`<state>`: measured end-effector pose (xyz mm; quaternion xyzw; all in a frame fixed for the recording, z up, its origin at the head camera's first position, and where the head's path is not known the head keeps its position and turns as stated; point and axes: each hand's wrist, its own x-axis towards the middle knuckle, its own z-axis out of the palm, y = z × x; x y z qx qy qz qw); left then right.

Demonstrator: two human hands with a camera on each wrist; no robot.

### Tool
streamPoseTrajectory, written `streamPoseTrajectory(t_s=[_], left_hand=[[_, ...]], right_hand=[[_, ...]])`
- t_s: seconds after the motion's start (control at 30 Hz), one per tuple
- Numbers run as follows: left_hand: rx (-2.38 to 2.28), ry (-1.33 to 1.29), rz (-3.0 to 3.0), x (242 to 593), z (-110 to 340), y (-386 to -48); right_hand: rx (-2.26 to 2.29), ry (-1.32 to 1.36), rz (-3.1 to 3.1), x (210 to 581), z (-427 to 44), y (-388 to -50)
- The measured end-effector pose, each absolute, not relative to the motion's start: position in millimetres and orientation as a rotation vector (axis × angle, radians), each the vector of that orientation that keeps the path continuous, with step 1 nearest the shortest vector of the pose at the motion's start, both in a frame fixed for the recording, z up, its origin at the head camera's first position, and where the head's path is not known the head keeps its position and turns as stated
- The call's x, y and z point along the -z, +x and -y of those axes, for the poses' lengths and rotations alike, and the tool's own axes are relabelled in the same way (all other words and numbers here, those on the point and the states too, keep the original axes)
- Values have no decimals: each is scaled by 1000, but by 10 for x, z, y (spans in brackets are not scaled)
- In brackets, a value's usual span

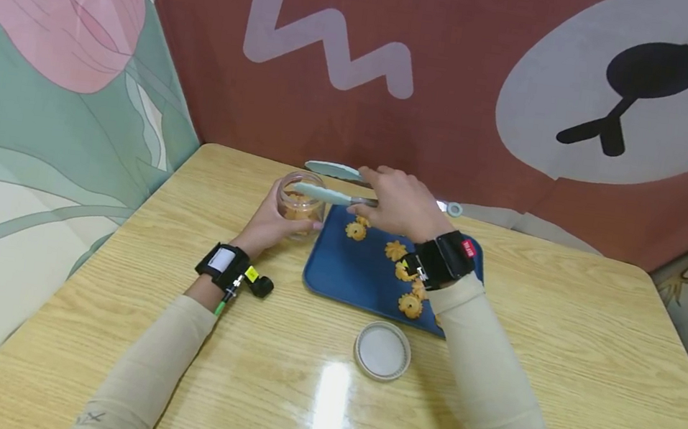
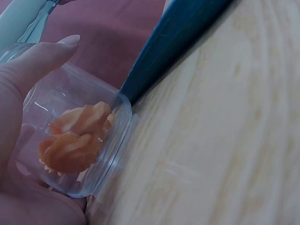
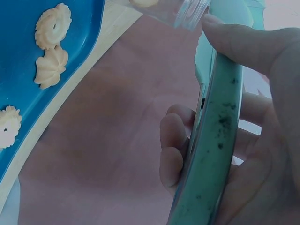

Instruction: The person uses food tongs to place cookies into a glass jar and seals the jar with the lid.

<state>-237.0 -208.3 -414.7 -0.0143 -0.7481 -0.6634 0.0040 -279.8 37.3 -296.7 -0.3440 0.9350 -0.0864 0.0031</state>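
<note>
My left hand (image 1: pixel 269 225) grips a clear jar (image 1: pixel 302 219) at the tray's left side, fingers round its wall. Inside the jar, twisted golden cookies (image 2: pixel 70 151) lie near the bottom. My right hand (image 1: pixel 407 205) holds tongs (image 1: pixel 328 195) with pale green tips, which stand spread apart. One tip crosses over the jar's mouth while the other is farther back, and no cookie shows between them. In the right wrist view, fingers and thumb wrap the green tongs (image 3: pixel 216 131).
A blue tray (image 1: pixel 352 273) with several cookies (image 1: pixel 355 230) lies beneath my right hand and forearm, which hide part of it. In front of the tray, a round white lid (image 1: pixel 382 351) rests on the wooden table (image 1: pixel 257 377). A patterned cloth wall (image 1: pixel 343 120) rises behind the table.
</note>
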Motion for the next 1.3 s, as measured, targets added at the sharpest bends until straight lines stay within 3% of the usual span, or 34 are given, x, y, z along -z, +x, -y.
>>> streamPoseTrajectory(t_s=[0.63,1.3], left_hand=[[2069,-77,2326,4302,2129,-2466],[2056,-60,2339,4278,2140,-2448]], right_hand=[[364,-1038,-2945,3068,-835,-2839],[294,-969,-3009,3495,-1051,-3015]])
